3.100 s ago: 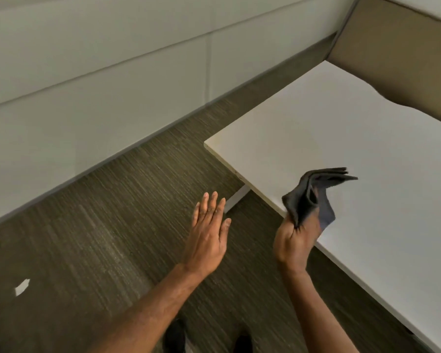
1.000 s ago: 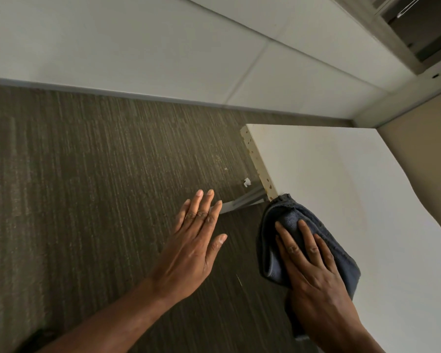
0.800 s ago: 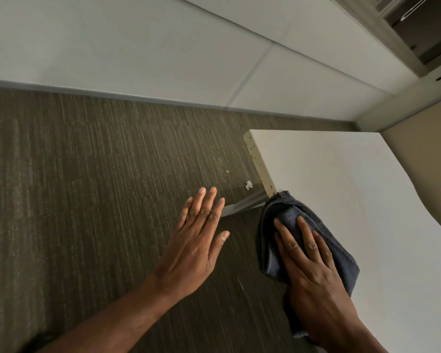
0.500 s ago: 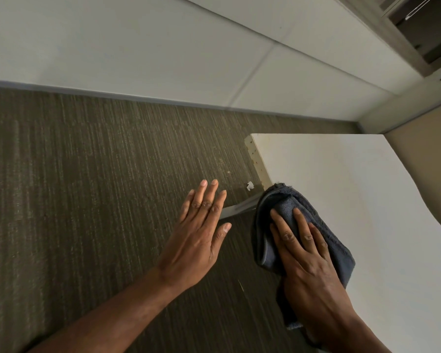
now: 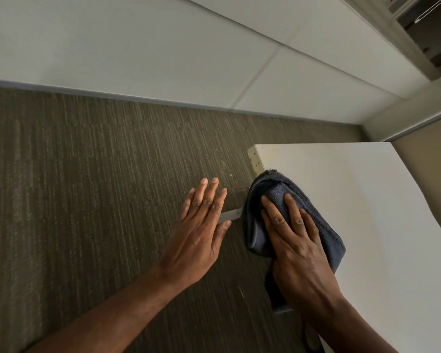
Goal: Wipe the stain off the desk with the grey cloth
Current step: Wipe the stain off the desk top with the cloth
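From the head view, my right hand (image 5: 294, 240) lies flat with its fingers spread on the grey cloth (image 5: 301, 197), pressing it onto the counter (image 5: 367, 212) at its left edge, near the far left corner. The cloth is bunched and folded; its long axis runs from that corner back toward me along the edge, and part of it hangs over the side above the carpet (image 5: 87, 187). My left hand (image 5: 201, 233) is open, fingers straight and together, holding nothing; it hovers off the counter just beside the cloth, over the floor. I see no clear stain on the bare white top; if one remains, I judge it lies under the cloth. The right hand is the one on the cloth, so the wiping stroke is its job, along the edge.
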{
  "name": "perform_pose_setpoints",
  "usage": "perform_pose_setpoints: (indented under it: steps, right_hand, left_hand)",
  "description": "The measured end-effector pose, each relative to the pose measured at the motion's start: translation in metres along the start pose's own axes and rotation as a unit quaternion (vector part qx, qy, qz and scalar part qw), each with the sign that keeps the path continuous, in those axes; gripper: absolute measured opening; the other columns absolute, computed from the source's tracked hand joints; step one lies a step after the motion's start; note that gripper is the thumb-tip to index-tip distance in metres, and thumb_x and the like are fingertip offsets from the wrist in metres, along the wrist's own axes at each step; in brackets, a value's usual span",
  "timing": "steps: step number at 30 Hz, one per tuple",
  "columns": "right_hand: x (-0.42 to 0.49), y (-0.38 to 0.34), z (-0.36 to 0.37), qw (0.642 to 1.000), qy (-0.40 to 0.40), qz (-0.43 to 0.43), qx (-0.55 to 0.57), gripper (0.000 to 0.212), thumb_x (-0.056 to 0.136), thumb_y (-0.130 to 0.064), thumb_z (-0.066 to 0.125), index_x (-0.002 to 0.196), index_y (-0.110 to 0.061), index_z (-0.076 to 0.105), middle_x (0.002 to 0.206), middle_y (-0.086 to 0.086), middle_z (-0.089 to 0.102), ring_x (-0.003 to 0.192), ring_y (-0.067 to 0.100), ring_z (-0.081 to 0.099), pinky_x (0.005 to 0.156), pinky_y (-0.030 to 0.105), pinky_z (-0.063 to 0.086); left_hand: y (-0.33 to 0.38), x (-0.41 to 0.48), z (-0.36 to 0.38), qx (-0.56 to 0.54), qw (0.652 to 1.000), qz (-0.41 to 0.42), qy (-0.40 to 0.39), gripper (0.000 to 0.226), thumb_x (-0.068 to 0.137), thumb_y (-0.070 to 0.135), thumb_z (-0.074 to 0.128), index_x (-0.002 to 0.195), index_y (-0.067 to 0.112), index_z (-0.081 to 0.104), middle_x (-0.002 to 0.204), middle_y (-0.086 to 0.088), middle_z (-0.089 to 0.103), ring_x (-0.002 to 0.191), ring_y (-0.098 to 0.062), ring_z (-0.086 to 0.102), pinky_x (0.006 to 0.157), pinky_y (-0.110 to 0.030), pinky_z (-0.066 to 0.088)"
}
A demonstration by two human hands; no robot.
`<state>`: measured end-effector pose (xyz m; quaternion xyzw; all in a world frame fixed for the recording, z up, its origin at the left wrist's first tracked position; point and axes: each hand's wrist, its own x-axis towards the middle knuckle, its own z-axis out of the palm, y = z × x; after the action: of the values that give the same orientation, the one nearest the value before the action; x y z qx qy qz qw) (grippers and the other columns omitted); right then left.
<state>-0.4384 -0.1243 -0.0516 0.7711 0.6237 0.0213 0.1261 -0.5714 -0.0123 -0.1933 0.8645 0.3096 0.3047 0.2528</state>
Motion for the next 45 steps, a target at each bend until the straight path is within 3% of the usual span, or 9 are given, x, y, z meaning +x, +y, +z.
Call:
perform_pose_setpoints:
  steps: [7, 13, 20, 23, 27, 38, 41, 45]
  right_hand:
    - [0.029, 0.002, 0.000, 1.000, 0.015, -0.012, -0.004, 0.080, 0.082, 0.002, 0.049, 0.158, -0.012, 0.025, 0.169, -0.005, 0.003, 0.156, 0.026, -0.008, 0.124, 0.043, -0.003]
    - [0.051, 0.002, 0.000, 1.000, 0.020, -0.010, -0.007, 0.075, 0.085, -0.003, 0.038, 0.158, -0.012, 0.026, 0.169, -0.006, 0.003, 0.156, 0.025, -0.008, 0.124, 0.045, 0.001]
    - [0.072, 0.001, -0.001, 1.000, 0.025, -0.015, -0.005, 0.068, 0.092, -0.010, 0.028, 0.159, -0.016, 0.020, 0.169, -0.008, 0.000, 0.155, 0.024, -0.011, 0.125, 0.044, -0.001]
    - [0.082, 0.001, -0.001, 1.000, 0.022, -0.013, -0.003, 0.066, 0.093, -0.014, 0.024, 0.159, -0.017, 0.019, 0.169, -0.008, -0.001, 0.155, 0.024, -0.012, 0.126, 0.048, 0.004]
    - [0.096, 0.001, -0.004, 1.000, 0.017, -0.012, -0.001, 0.067, 0.092, -0.014, 0.021, 0.159, -0.015, 0.021, 0.169, -0.007, 0.000, 0.155, 0.025, -0.012, 0.125, 0.051, 0.007]
    - [0.138, -0.003, -0.011, 0.998, 0.023, 0.013, 0.059, 0.066, 0.095, -0.017, 0.025, 0.160, -0.017, 0.016, 0.169, -0.006, 0.000, 0.155, 0.020, -0.015, 0.125, 0.044, -0.006]
    - [0.149, -0.004, -0.012, 0.995, 0.036, 0.034, 0.085, 0.065, 0.096, -0.012, 0.037, 0.159, -0.016, 0.021, 0.169, -0.004, 0.006, 0.155, 0.021, -0.012, 0.125, 0.041, -0.007]
    - [0.157, -0.007, -0.016, 0.985, 0.054, 0.073, 0.147, 0.065, 0.099, -0.010, 0.043, 0.159, -0.021, 0.022, 0.169, -0.008, 0.003, 0.154, 0.014, -0.014, 0.119, 0.027, -0.019]
  left_hand:
    - [-0.011, 0.020, 0.000, 0.005, 1.000, -0.001, 0.016, 0.065, 0.108, 0.038, 0.038, 0.162, 0.009, 0.018, 0.172, -0.012, 0.008, 0.160, -0.026, 0.000, 0.130, -0.040, -0.001]
    - [-0.018, 0.039, -0.002, 0.015, 0.999, 0.012, 0.025, 0.065, 0.110, 0.046, 0.027, 0.162, 0.007, 0.018, 0.172, -0.014, 0.009, 0.160, -0.028, 0.001, 0.130, -0.040, -0.002]
    - [-0.025, 0.056, 0.001, 0.015, 1.000, 0.021, 0.015, 0.063, 0.110, 0.038, 0.033, 0.162, 0.007, 0.017, 0.172, -0.014, 0.006, 0.160, -0.028, 0.000, 0.130, -0.045, 0.004]
    - [-0.027, 0.063, 0.000, -0.003, 1.000, 0.022, 0.019, 0.062, 0.109, 0.033, 0.039, 0.162, 0.007, 0.019, 0.172, -0.014, 0.008, 0.160, -0.028, 0.001, 0.130, -0.045, 0.005]
    - [-0.032, 0.071, -0.005, -0.024, 0.999, 0.018, 0.018, 0.061, 0.109, 0.030, 0.038, 0.162, 0.007, 0.018, 0.172, -0.013, 0.007, 0.160, -0.027, 0.000, 0.130, -0.041, -0.002]
    - [-0.042, 0.085, -0.018, -0.029, 0.999, 0.017, -0.006, 0.061, 0.110, 0.032, 0.033, 0.161, 0.004, 0.016, 0.172, -0.014, 0.008, 0.160, -0.028, 0.000, 0.130, -0.047, 0.006]
    - [-0.042, 0.087, -0.019, -0.030, 0.999, 0.012, -0.012, 0.062, 0.110, 0.030, 0.036, 0.162, 0.005, 0.012, 0.172, -0.012, 0.004, 0.160, -0.027, -0.003, 0.130, -0.043, 0.001]
    - [-0.039, 0.083, -0.024, -0.055, 0.998, 0.006, -0.017, 0.067, 0.108, 0.027, 0.046, 0.163, 0.008, 0.011, 0.173, -0.010, 0.003, 0.160, -0.025, -0.004, 0.129, -0.037, -0.007]
